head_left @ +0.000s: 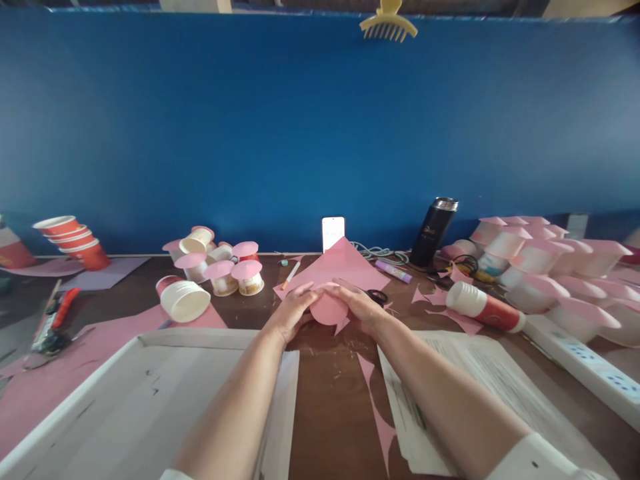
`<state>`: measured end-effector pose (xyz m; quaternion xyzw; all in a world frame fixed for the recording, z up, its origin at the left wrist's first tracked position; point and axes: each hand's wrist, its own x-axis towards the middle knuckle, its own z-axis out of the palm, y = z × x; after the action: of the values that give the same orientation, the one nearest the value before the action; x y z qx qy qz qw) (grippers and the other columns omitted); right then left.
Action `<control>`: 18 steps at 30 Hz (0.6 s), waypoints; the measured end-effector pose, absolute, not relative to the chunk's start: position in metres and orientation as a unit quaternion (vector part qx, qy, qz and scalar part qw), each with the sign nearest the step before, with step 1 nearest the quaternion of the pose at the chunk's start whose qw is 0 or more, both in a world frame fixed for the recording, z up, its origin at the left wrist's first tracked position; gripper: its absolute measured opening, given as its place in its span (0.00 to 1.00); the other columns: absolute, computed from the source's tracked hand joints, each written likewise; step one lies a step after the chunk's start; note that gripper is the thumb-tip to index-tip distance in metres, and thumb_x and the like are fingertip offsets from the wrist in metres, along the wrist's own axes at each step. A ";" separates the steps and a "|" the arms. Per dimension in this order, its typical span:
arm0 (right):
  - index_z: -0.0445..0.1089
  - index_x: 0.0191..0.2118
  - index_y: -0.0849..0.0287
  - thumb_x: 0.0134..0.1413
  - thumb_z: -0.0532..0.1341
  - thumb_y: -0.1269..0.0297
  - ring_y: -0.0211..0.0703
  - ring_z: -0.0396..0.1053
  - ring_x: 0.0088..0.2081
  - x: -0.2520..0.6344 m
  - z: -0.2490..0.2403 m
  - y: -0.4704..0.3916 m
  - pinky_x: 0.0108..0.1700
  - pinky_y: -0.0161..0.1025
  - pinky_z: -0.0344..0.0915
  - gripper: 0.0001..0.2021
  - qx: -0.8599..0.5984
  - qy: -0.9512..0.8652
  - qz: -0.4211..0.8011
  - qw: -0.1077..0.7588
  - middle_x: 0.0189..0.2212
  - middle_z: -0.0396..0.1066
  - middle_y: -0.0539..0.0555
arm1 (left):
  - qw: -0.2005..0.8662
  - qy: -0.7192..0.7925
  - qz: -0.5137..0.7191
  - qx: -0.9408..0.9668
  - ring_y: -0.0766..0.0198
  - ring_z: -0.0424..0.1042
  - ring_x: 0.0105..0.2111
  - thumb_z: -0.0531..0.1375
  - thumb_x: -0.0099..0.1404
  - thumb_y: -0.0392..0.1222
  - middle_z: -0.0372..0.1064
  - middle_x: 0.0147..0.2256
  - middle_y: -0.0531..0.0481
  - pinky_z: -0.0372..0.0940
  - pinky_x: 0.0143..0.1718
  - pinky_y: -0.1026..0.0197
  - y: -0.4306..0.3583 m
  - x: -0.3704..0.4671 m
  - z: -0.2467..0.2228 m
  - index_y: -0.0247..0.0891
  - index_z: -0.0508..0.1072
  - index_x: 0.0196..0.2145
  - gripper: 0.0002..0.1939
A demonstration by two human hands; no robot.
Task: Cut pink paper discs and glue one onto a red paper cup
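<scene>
Both hands meet in the middle of the table around a round pink paper disc (329, 309), which faces me. My left hand (296, 309) curls round its left edge, and my right hand (356, 304) grips the right and upper edge. Whatever sits behind or under the disc is hidden by it and the fingers. A larger pink paper sheet (342, 265) lies just beyond the hands. Close to my right hand are the black handles of scissors (377, 296) and small pink scraps.
Left are pink-topped paper cups (247, 277), a cup stack (183, 300) and a white tray (150, 400). A phone (333, 231) stands ahead. Right are a glue stick (393, 271), a black flask (434, 233), lying cups (485, 307), many pink-topped cups (545, 260) and a power strip (585, 363).
</scene>
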<state>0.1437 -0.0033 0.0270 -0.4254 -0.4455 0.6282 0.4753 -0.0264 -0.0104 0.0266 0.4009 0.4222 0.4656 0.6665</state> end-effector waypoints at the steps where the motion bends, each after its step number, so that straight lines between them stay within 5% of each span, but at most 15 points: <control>1: 0.69 0.51 0.53 0.40 0.69 0.55 0.52 0.69 0.48 0.144 0.026 -0.003 0.46 0.43 0.67 0.28 -0.441 -0.432 0.629 0.472 0.47 0.73 0.54 | 0.667 0.423 0.464 0.401 0.50 0.66 0.52 0.67 0.53 0.50 0.66 0.53 0.39 0.66 0.43 0.56 -0.010 -0.026 0.026 0.40 0.65 0.57 0.35; 9: 0.72 0.44 0.56 0.46 0.66 0.55 0.48 0.70 0.44 0.141 0.046 -0.015 0.42 0.38 0.66 0.19 -0.379 -0.481 0.639 0.466 0.41 0.75 0.53 | 0.684 0.383 0.487 0.384 0.50 0.68 0.49 0.66 0.52 0.47 0.71 0.48 0.42 0.66 0.43 0.56 -0.007 -0.029 0.021 0.41 0.72 0.50 0.27; 18: 0.70 0.48 0.55 0.49 0.65 0.52 0.46 0.72 0.41 0.142 0.030 -0.005 0.42 0.40 0.68 0.21 -0.345 -0.451 0.687 0.454 0.41 0.75 0.54 | 0.670 0.410 0.496 0.370 0.51 0.68 0.49 0.66 0.53 0.51 0.71 0.47 0.43 0.70 0.38 0.55 -0.012 -0.027 0.033 0.42 0.74 0.43 0.21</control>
<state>0.1423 -0.0051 0.0302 -0.3454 -0.4511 0.6866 0.4535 -0.0274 -0.0123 0.0326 0.3703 0.4103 0.4958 0.6699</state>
